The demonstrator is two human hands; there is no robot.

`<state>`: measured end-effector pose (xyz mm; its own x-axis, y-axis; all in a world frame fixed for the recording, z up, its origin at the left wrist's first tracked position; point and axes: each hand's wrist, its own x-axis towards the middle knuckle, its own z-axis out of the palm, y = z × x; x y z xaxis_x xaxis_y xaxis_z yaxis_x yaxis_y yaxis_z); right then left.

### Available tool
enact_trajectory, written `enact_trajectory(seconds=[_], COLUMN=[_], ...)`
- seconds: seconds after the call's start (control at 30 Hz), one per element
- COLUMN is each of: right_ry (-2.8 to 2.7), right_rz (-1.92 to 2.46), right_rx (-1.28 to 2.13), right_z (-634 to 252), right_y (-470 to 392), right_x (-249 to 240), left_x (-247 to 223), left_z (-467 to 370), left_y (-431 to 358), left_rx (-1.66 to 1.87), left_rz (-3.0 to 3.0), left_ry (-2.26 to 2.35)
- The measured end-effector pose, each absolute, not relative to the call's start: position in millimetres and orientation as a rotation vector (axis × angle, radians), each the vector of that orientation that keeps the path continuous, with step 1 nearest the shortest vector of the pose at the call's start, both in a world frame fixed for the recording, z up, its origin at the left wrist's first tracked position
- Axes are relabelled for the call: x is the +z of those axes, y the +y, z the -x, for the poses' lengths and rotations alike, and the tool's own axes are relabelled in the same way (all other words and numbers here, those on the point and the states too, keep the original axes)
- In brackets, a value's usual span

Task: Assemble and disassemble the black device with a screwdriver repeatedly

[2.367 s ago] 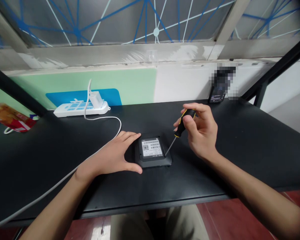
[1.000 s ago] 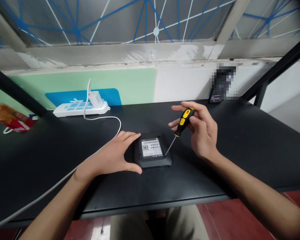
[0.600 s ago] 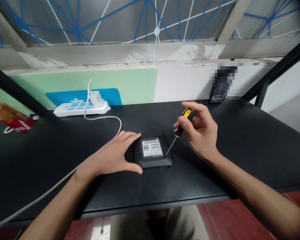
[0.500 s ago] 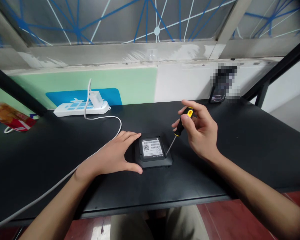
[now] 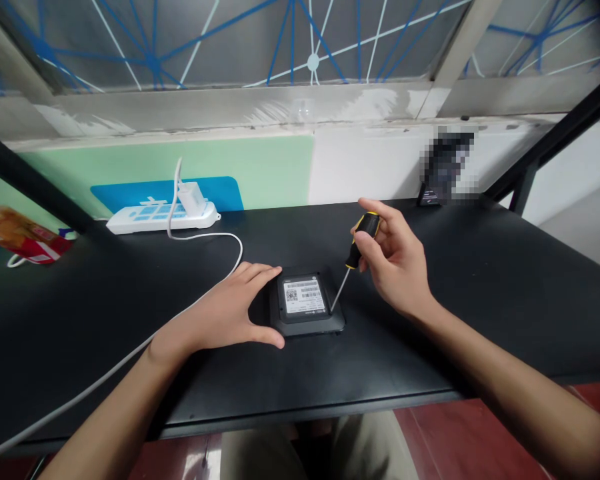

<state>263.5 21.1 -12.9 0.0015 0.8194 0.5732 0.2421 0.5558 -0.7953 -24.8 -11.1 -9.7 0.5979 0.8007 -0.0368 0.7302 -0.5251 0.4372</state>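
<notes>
A flat, black, squarish device (image 5: 307,325) lies on the black table, its top bearing a white label (image 5: 304,295) with barcodes and a QR code. My left hand (image 5: 230,307) braces its left side, thumb at the near corner and fingertips at the far one. In my right hand (image 5: 397,263) is a screwdriver (image 5: 359,241) with a black and yellow handle. The fingers wrap the handle, and the index finger rests over its top end. Its tilted metal shaft meets the device near the label's lower right corner; the screw itself is too small to make out.
A white power strip (image 5: 125,219) with a plugged-in charger (image 5: 191,198) stands by the wall. Its white cable (image 5: 115,373) runs over the table past my left forearm. An orange and red package (image 5: 25,233) lies far left. A phone (image 5: 433,190) leans on the wall, back right.
The screwdriver handle has turned, its yellow patch no longer facing me. My right hand has shifted slightly left with its fingers curled differently. The left hand and the device stay put.
</notes>
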Motion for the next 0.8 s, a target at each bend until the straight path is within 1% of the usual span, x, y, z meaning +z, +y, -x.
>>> enact_trajectory(seconds=[0.27,0.8], right_ry=[-1.432,-1.468], right_rz=[0.754,0.694], right_rx=[0.547,0.674], right_z=[-254,-231], right_y=[20,10], right_x=[-14,-25], left_x=[-11,-9], left_z=[25,21], left_y=[-11,-10], left_rx=[0.229,0.257], left_rz=[-2.428,-2.468], left_ry=[1.227,1.194])
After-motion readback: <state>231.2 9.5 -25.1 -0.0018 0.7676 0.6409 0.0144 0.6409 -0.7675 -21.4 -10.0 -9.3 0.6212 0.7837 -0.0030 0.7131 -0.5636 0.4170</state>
